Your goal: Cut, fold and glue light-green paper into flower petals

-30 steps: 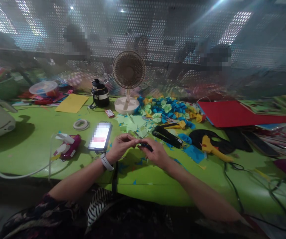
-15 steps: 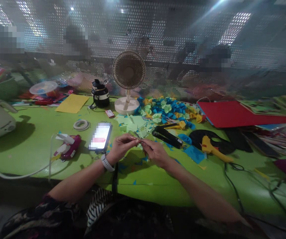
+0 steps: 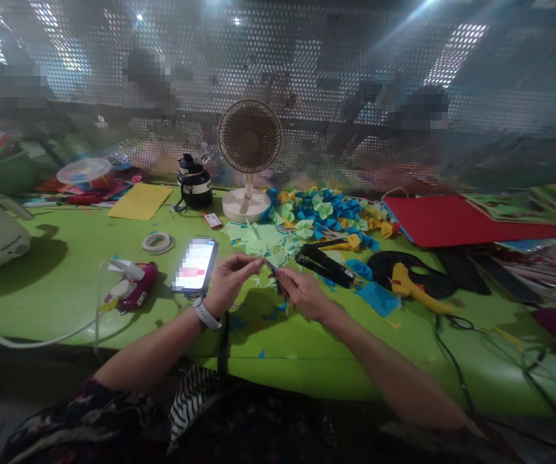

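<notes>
My left hand [image 3: 230, 281], with a pale watch on its wrist, pinches thumb against index finger; whatever lies in the pinch is too small to make out. Close beside it, my right hand [image 3: 303, 292] is closed around scissors [image 3: 270, 265]. Their thin grey blade points toward the left fingertips, while the handles are mostly hidden in my fist. Just beyond both hands lies a pile of light green paper pieces [image 3: 256, 237]. A black stapler [image 3: 325, 265] rests to the right of them, and a lit phone [image 3: 194, 265] lies left of my left hand.
Behind the paper stand a fan [image 3: 250, 136] and a black flask [image 3: 195, 183]. Folded paper flowers [image 3: 323, 209] are heaped at the back. A yellow glue gun [image 3: 417, 290] with its cord lies right. Tape [image 3: 157, 242] and a purple power strip [image 3: 137, 287] are left.
The two hands have drawn slightly apart, and the left has shifted a little up and left. The scissors have turned in my right hand, so the black handle seen earlier is now mostly covered.
</notes>
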### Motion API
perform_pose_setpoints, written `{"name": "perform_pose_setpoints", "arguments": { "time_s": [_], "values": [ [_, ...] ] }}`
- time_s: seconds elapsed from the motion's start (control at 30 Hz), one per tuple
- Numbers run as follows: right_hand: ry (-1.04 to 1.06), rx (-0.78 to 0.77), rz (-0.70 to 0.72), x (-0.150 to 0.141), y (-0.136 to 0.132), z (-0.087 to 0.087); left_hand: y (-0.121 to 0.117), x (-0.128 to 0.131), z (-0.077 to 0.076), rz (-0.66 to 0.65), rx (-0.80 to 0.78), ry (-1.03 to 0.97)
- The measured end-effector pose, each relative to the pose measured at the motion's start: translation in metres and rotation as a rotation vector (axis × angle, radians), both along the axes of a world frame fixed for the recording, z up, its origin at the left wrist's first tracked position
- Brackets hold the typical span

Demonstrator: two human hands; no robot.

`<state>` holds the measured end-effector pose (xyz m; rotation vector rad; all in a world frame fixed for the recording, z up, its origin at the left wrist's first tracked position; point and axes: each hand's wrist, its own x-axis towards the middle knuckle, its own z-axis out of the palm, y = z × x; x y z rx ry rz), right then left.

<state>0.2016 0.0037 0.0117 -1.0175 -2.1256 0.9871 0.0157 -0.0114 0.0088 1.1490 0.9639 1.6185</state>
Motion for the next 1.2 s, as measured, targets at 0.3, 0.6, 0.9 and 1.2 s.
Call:
{"name": "perform_pose_setpoints", "arguments": {
  "time_s": [0.3, 0.6, 0.9, 1.2],
  "values": [
    [-0.236, 0.028, 0.046, 0.005, 0.007, 0.004, 0.017, -0.014, 0.004, 0.116, -0.046, -0.165],
    [-0.759, 0.253, 0.165, 0.003, 0.003, 0.012, 0.018, -0.016, -0.002, 0.014, -0.037, 0.048],
    [-0.377, 0.341, -0.036, 0.010, 0.009, 0.005, 0.017, -0.015, -0.004, -0.067, -0.009, 0.209],
    [-0.179, 0.489, -0.073, 0.008, 0.009, -0.002, 0.015, -0.015, -0.005, -0.119, 0.128, 0.547]
  ]
}}
